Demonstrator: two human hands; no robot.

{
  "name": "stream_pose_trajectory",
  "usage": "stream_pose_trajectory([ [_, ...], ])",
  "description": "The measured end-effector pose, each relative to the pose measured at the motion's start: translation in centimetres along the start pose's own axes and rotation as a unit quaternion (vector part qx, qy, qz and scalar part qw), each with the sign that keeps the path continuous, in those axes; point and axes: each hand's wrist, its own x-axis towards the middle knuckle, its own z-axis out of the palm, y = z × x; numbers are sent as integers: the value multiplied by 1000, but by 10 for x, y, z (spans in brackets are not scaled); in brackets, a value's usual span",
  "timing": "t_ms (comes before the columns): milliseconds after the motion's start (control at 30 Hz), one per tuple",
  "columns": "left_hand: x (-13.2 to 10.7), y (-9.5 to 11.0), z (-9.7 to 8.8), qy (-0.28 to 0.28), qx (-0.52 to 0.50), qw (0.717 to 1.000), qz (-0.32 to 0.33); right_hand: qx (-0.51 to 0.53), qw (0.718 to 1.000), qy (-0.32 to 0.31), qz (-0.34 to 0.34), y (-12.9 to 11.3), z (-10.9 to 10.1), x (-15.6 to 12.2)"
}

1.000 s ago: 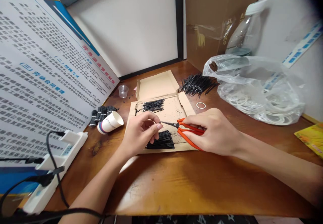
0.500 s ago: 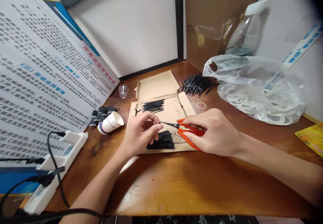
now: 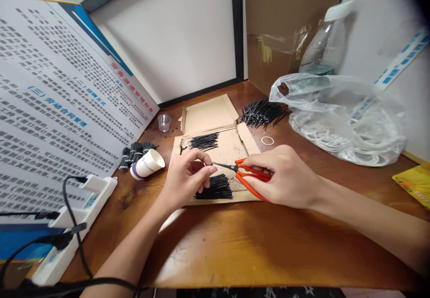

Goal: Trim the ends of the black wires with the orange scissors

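Observation:
Orange-handled scissors [image 3: 254, 175] are held in my right hand [image 3: 285, 176], their dark blades pointing left. The blade tips reach the fingertips of my left hand [image 3: 190, 172]. Thumb and forefinger of that hand are pinched together; what lies between them is too small to make out. Beneath both hands lies an opened cardboard box [image 3: 247, 195]. On it, a pile of short black strips [image 3: 215, 187] sits just under my left fingers, and a second pile of black strips [image 3: 204, 141] rests farther back.
A larger heap of black strips [image 3: 262, 112] lies behind the box, near a white ring [image 3: 267, 141]. To the right is a clear bag of white rings [image 3: 349, 132] before a plastic bottle [image 3: 324, 43]. At left are a tipped paper cup [image 3: 148, 163], tied black bundles [image 3: 134, 152] and a power strip [image 3: 77, 231].
Both hands and the scissors stay almost in place, the blades still at my left fingertips. The whole view has shifted very slightly.

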Motion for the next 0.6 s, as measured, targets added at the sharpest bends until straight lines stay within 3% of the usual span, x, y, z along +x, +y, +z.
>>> stream_pose_trajectory([
  [400, 1, 1, 0, 3, 6, 1000, 1, -9, 1000, 15, -16, -1, 2, -1],
  [600, 1, 0, -1, 7, 5, 1000, -2, -15, 1000, 16, 10, 1, 0, 0],
])
